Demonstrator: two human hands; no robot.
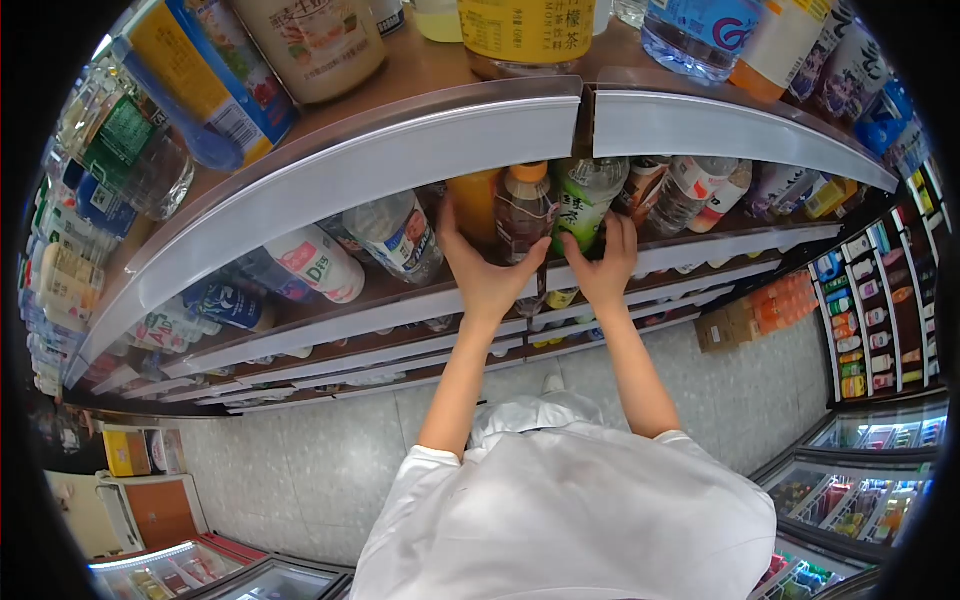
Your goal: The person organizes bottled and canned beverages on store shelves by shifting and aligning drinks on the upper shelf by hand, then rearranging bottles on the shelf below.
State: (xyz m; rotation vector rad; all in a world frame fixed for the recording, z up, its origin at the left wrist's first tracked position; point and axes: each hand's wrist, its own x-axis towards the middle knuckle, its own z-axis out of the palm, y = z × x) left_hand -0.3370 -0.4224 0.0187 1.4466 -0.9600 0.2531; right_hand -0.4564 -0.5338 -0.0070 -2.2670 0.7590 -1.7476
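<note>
My left hand point(490, 275) spans two bottles on the shelf below the top one. Its fingers reach along the left side of an orange drink bottle point(475, 205), and its thumb lies against a brown drink bottle point(525, 210) with an orange cap. Right beside that stands a green-labelled tea bottle point(582, 195). My right hand point(605, 270) is closed around this tea bottle, thumb on its front left and fingers at its right side. The upper shelf's edge hides parts of the bottle tops. A clear water bottle point(395, 235) is left of my left hand.
Above my hands, a white shelf-edge strip point(400, 140) juts out, with a yellow-labelled drink bottle point(522, 30) standing over it. More bottles line the shelf on both sides. Cardboard boxes point(728, 328) sit on the floor at right. Glass-lidded freezers point(850, 490) stand behind me.
</note>
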